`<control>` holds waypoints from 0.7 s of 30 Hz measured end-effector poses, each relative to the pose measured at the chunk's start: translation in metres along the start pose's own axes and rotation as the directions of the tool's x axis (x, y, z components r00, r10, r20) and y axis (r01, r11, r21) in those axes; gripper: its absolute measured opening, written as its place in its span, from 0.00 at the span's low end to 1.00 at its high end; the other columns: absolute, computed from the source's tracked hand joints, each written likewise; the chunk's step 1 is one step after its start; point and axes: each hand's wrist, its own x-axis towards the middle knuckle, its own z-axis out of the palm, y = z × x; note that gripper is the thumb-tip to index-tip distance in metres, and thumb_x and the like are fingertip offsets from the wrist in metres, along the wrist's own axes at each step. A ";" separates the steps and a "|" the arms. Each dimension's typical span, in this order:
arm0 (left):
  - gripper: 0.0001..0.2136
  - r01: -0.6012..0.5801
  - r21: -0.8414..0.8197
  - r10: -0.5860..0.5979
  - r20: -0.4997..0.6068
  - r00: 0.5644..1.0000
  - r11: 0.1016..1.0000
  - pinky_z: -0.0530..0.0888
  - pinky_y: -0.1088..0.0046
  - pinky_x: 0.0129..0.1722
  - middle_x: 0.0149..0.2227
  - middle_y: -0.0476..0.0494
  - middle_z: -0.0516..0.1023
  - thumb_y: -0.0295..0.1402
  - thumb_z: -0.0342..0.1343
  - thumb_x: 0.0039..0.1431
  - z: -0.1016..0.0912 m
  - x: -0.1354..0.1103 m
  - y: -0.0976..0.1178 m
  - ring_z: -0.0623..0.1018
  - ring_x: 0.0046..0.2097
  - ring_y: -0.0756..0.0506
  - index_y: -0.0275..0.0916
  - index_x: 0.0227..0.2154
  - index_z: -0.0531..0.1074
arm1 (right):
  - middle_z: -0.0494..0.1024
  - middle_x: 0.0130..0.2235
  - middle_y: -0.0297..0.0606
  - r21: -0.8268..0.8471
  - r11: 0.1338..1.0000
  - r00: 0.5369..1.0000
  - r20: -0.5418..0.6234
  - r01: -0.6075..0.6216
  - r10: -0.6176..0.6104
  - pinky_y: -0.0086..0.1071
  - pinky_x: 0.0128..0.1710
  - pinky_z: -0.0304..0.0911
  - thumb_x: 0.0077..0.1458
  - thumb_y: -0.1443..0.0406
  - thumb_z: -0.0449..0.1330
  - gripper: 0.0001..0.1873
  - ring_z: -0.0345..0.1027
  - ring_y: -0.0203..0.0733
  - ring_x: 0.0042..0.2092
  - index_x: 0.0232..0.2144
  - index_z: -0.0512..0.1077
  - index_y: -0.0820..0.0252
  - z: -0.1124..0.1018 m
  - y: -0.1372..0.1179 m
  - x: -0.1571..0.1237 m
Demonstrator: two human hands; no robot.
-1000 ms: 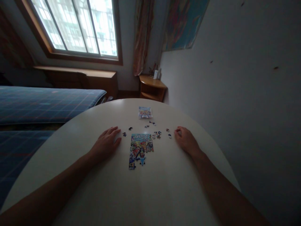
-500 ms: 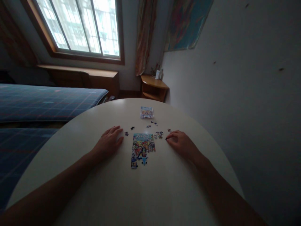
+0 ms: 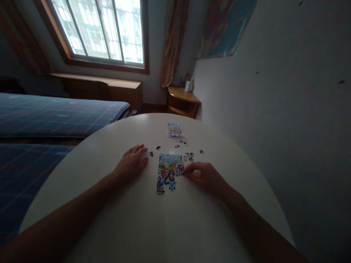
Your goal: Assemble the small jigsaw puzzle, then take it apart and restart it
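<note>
A partly assembled colourful jigsaw puzzle (image 3: 169,171) lies in the middle of a round white table (image 3: 153,226). My left hand (image 3: 132,163) rests flat on the table just left of the puzzle, fingers stretched out. My right hand (image 3: 205,176) is at the puzzle's right edge, fingers pinched together at that edge; whatever is between the fingertips is too small to make out. Several loose puzzle pieces (image 3: 189,156) lie scattered beyond the puzzle. A small reference picture (image 3: 174,129) lies farther back.
A white wall (image 3: 274,91) runs close along the table's right side. A bed with a blue plaid cover (image 3: 55,113) stands to the left. A wooden corner shelf (image 3: 183,100) and a window (image 3: 101,29) are behind the table.
My right hand has moved left from the loose pieces at the right to the puzzle's right edge, fingers pinched. My left hand has stayed in place.
</note>
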 end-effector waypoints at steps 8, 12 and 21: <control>0.23 -0.277 -0.179 0.263 -0.097 0.960 0.944 0.59 0.52 0.66 0.65 0.38 0.64 0.37 0.49 0.65 -0.006 -0.006 0.029 0.59 0.68 0.37 0.38 0.60 0.62 | 0.83 0.31 0.31 0.005 0.989 0.988 -0.056 0.145 -0.145 0.36 0.44 0.67 0.52 0.68 0.67 0.05 0.75 0.39 0.35 0.32 0.80 0.52 0.046 -0.033 0.002; 0.25 -0.465 -0.248 0.473 -0.032 0.881 0.850 0.57 0.52 0.67 0.68 0.40 0.59 0.38 0.51 0.66 -0.008 -0.010 0.037 0.54 0.70 0.39 0.42 0.63 0.58 | 0.83 0.32 0.32 -0.042 0.986 0.986 -0.038 0.164 -0.165 0.37 0.43 0.67 0.53 0.67 0.67 0.04 0.75 0.41 0.37 0.32 0.80 0.51 0.048 -0.029 0.004; 0.31 -0.512 -0.286 0.545 0.046 0.837 0.810 0.53 0.52 0.68 0.68 0.40 0.59 0.43 0.55 0.63 -0.006 -0.010 0.033 0.53 0.70 0.38 0.43 0.66 0.55 | 0.82 0.38 0.34 -0.088 0.975 0.979 0.004 0.205 -0.206 0.39 0.47 0.64 0.57 0.67 0.65 0.05 0.74 0.42 0.42 0.37 0.79 0.52 0.052 -0.025 0.004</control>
